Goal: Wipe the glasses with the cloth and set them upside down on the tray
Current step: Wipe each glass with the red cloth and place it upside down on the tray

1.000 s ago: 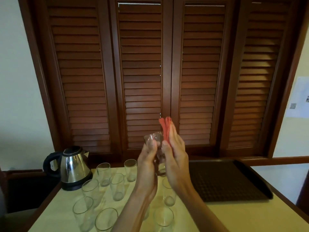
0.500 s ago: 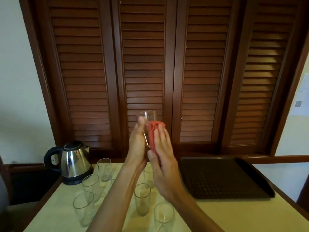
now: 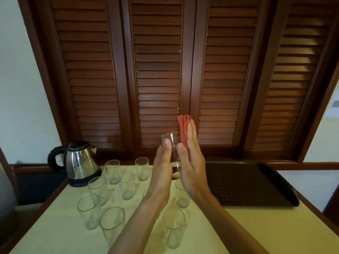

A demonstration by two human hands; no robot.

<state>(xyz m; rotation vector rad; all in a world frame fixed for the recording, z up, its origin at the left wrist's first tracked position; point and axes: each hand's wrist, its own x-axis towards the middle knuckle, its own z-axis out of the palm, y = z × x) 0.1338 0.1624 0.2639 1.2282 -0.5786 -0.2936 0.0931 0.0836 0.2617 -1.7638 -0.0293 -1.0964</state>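
Left hand [image 3: 162,166] holds one clear glass [image 3: 173,143] raised above the table [image 3: 256,231], thumb up along its near side by the rim, other fingers hidden behind the glass. Right hand [image 3: 191,160] presses the red cloth [image 3: 184,128] flat against the glass's right side, fingers straight and together, cloth poking out above the fingertips. The other glasses [image 3: 126,185] stand upright on the table left of the dark tray [image 3: 244,184], near the kettle [image 3: 78,163].
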